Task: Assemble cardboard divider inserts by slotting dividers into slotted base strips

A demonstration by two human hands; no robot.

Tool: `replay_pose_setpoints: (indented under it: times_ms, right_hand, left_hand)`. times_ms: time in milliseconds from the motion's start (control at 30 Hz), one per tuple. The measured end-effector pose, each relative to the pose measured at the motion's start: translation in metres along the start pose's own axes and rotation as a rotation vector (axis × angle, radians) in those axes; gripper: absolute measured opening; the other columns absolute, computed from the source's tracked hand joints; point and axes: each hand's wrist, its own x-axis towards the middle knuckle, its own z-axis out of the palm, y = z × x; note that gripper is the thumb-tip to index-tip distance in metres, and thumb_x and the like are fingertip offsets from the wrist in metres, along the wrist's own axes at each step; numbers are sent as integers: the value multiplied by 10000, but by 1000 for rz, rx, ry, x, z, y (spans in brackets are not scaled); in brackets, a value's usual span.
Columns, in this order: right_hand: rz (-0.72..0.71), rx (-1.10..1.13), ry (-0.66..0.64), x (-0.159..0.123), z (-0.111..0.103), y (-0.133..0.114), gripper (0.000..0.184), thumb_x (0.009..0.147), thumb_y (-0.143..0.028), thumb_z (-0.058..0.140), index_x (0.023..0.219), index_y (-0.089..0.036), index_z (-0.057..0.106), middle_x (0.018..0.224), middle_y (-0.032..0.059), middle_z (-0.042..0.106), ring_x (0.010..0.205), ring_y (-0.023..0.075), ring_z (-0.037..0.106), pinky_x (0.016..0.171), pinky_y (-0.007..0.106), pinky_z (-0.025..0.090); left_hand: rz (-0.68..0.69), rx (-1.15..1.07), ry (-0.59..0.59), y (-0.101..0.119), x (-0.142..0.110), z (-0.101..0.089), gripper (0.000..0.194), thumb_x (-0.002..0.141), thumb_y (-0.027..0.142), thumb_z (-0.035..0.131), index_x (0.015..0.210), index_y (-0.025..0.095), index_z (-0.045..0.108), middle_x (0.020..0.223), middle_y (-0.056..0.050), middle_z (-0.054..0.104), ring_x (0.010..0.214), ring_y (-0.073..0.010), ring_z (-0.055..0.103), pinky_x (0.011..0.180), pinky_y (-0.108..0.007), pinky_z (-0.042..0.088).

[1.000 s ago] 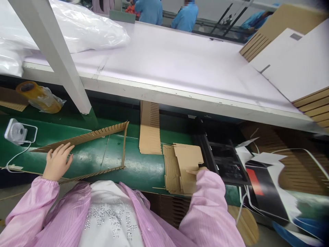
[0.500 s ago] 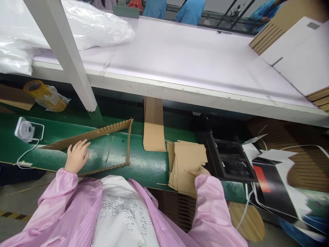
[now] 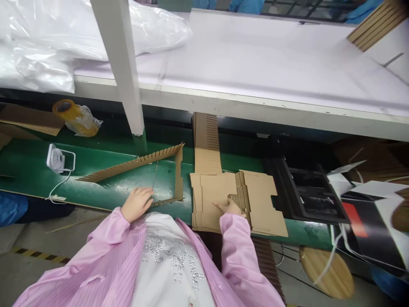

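Observation:
My right hand grips the right edge of a stack of flat notched cardboard sheets, one finger stretched over the top sheet. Just right of it lie more cardboard sheets, with a fanned row of edges between the two piles. My left hand is over the near side of a standing frame of slotted cardboard strips, fingers loosely bent and nothing visible in them. Whether it touches the near strip I cannot tell. Behind the right hand's stack lies a pile of long slotted cardboard strips.
A small white fan and a roll of yellow tape are on the left of the green bench. Black trays stand at right. A white shelf with a slanted post overhangs the bench.
My right hand has brought part of the cardboard stack leftward, leaving other sheets at its right. My left hand has moved right and closer to my body. The view has shifted left.

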Motion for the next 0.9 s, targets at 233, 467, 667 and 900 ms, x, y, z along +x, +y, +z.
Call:
replay_pose_setpoints:
  times_ms: [233, 467, 667, 900]
  right_hand:
    - [-171, -102, -95, -47, -58, -8, 213, 851, -405, 510, 751, -217, 503, 787, 56, 641, 749, 198, 582, 662, 294, 375]
    - [-430, 47, 228, -135, -101, -61, 354, 898, -494, 385, 684, -244, 255, 486, -40, 389, 473, 141, 403, 509, 242, 261]
    - [-327, -286, 172, -139, -117, -129, 260, 980, -331, 264, 990, -156, 456, 768, 97, 634, 674, 214, 600, 541, 274, 265]
    - [-309, -374, 138, -139, -118, -171, 389, 979, -277, 243, 1257, -69, 419, 995, 197, 669, 867, 277, 669, 672, 316, 422]
  left_hand:
    - [71, -14, -312, 17, -6, 17, 472, 950, 394, 461, 1400, 252, 438, 1256, -70, 650, 1054, -243, 658, 853, -338, 507]
    - [81, -15, -268, 24, 23, 21, 471, 961, 319, 445, 1424, 241, 401, 1214, -89, 669, 1010, -256, 676, 784, -330, 526]
    - [162, -31, -308, 36, 45, 33, 419, 974, 279, 379, 1379, 225, 472, 1132, -105, 699, 990, -266, 679, 777, -355, 530]
    - [194, -38, -280, 38, 43, 41, 405, 960, 235, 380, 1340, 224, 518, 995, -131, 725, 869, -274, 699, 703, -360, 525]
